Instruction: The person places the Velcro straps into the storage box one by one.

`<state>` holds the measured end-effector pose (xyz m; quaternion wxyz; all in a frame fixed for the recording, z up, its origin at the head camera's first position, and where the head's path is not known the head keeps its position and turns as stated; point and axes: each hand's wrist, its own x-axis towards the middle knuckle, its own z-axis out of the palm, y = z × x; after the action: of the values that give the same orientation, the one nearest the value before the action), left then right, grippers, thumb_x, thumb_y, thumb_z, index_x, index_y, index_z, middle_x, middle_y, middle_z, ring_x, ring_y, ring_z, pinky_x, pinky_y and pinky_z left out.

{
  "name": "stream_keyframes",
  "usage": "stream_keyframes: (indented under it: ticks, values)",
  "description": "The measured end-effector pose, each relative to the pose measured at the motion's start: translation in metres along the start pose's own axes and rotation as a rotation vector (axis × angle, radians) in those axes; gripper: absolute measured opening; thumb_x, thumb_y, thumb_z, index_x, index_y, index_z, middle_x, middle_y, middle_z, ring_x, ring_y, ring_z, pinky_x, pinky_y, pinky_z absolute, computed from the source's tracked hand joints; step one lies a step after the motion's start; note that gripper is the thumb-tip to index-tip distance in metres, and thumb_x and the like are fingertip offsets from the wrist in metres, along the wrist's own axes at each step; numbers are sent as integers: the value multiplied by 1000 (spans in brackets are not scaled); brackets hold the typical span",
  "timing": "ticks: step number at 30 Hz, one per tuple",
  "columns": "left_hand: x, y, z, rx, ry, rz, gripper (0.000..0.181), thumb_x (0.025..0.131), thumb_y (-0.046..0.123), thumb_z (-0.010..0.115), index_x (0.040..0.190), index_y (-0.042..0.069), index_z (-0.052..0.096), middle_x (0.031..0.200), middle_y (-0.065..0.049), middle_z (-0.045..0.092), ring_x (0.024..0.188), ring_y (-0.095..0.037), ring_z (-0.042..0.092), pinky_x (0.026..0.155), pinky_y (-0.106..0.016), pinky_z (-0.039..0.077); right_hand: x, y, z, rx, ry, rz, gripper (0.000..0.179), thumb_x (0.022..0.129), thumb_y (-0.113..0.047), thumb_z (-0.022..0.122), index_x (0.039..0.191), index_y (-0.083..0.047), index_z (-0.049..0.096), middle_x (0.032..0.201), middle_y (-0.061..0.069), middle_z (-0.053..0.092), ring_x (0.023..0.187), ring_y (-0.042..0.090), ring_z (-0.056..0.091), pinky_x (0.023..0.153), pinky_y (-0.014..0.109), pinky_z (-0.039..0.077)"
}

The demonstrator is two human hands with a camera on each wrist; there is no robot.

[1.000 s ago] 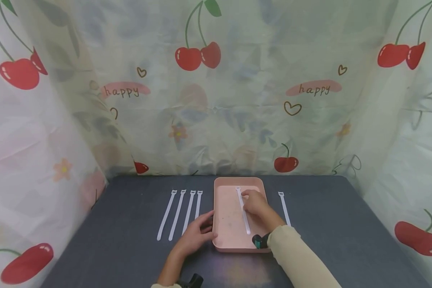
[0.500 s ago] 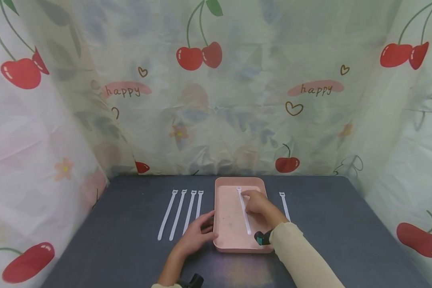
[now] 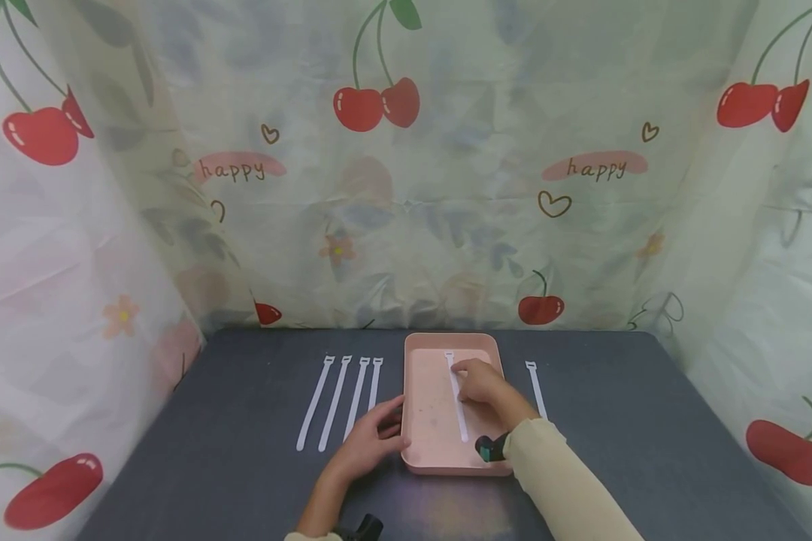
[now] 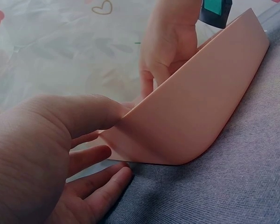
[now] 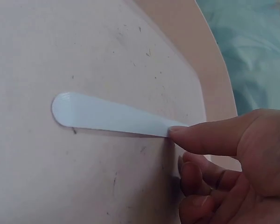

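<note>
A white cable tie [image 3: 461, 418] with a slotted head lies lengthwise in a shallow pink tray [image 3: 422, 436]. My right hand [image 3: 482, 382] reaches into the tray, its index finger and thumb touching the tie's right side. In the right wrist view, the thumb meets the edge of the tie [image 5: 98, 112], and the other fingers curl beside it. Outside the tray's left wall, my left hand [image 3: 367, 445] rests with fingers loosely spread. The left wrist view has its foremost finger touching the tray's rim; the other fingers extend below.
Several more white cable ties [image 3: 314, 406] lie side by side left of the tray, some partly hidden by my left hand. Another cable tie [image 3: 536, 387] lies to the right, its lower end behind my sleeve. A patterned curtain [image 3: 406, 188] encloses the dark table [image 3: 243, 451].
The lower end of the cable tie in the tray has shifted slightly left along with my right hand. My left hand has stayed at the tray.
</note>
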<state>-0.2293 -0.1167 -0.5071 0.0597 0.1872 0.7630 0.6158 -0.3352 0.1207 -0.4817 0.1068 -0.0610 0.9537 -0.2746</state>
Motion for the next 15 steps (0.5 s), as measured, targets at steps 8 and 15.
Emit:
stream_keyframes:
  ticks: [8,15]
  values:
    - [3,-12,0,34,15,10,68,84,-2,70,145,-2,41,140,-27,43,122,-40,51,101,-43,44,0,-4,7,11,18,-39,56,69,2,79,122,-7,67,126,17,60,102,27,55,92,38,45]
    - [7,-24,-1,39,6,8,70,83,3,73,145,2,43,140,-22,45,122,-35,52,100,-38,45,-1,-13,14,-36,11,-98,56,67,-3,82,120,-7,67,121,16,63,99,24,56,91,37,45]
